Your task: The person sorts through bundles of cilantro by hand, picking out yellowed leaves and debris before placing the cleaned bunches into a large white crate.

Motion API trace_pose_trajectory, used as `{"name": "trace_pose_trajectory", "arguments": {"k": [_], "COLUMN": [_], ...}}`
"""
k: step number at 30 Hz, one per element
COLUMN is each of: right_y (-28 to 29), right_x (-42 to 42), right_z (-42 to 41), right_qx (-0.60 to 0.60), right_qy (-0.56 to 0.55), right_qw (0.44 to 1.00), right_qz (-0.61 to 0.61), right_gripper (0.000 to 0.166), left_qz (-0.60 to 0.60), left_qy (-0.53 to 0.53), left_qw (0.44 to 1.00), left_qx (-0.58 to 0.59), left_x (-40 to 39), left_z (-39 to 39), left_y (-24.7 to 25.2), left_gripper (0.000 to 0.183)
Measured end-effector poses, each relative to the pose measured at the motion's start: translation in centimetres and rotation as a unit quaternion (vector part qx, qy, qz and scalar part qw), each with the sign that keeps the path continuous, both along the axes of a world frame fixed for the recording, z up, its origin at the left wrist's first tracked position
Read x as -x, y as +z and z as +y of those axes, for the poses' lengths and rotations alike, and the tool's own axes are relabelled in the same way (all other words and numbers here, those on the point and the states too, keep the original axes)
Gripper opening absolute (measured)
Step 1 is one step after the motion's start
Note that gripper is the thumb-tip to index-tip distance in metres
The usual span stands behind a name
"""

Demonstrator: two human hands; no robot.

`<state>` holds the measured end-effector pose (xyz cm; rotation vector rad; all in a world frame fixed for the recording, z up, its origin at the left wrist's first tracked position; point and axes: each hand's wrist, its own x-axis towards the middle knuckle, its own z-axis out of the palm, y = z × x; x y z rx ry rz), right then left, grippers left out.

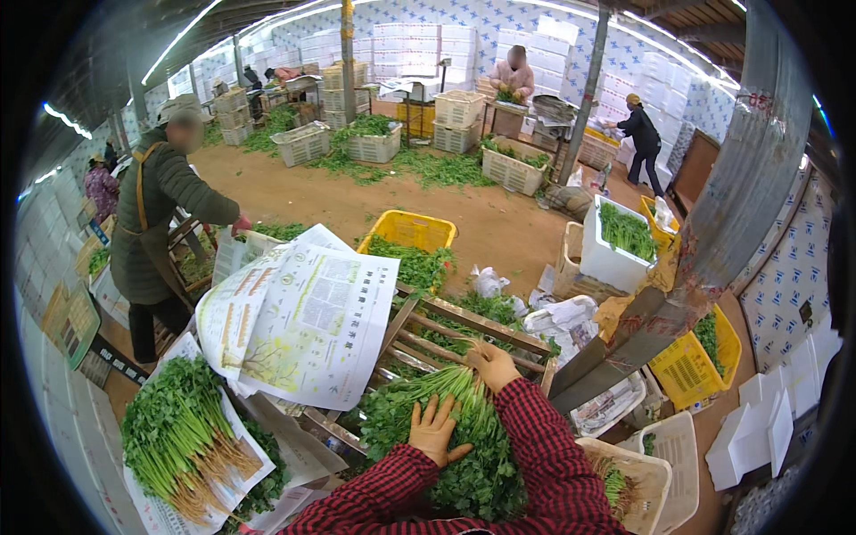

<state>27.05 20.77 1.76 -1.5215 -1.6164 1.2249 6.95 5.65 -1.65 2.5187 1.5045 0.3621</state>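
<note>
A large heap of coriander-like greens [478, 461] lies before me on a slatted wooden rack [428, 328]. My left hand [438, 430] rests flat on the leaves, its fingers spread. At the root end, my right hand [493, 366] has closed around pale roots and stem bases [476, 351]. To the left, a neat bundle of greens with brown roots [190, 438] is laid on printed paper [244, 418]. A stack of newspaper sheets [314, 321] sits between that bundle and the rack.
A steel post [709, 221] slants up close on my right. Beyond the rack stands a yellow crate [411, 227] of greens. Plastic crates [659, 478] and a white foam box [622, 241] are on the right. A co-worker [157, 221] stands at the left; others work farther back.
</note>
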Motion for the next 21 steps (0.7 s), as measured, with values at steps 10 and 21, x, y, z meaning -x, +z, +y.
{"name": "trace_pose_trajectory", "arguments": {"k": [10, 21], "right_y": [17.6, 19.5], "right_x": [-1.8, -5.0], "right_z": [-14.6, -8.1], "right_qx": [-0.266, -0.417], "right_qy": [-0.045, -0.08], "right_qw": [0.958, 0.877], "right_qz": [-0.1, -0.225], "right_gripper": [0.015, 0.018], "left_qz": [-0.191, -0.353], "left_qy": [-0.061, 0.179], "left_qw": [0.973, 0.912], "left_qx": [-0.113, -0.105], "left_x": [7.1, 11.1], "left_z": [-10.8, -12.5], "left_y": [5.3, 9.2], "left_gripper": [0.082, 0.058]}}
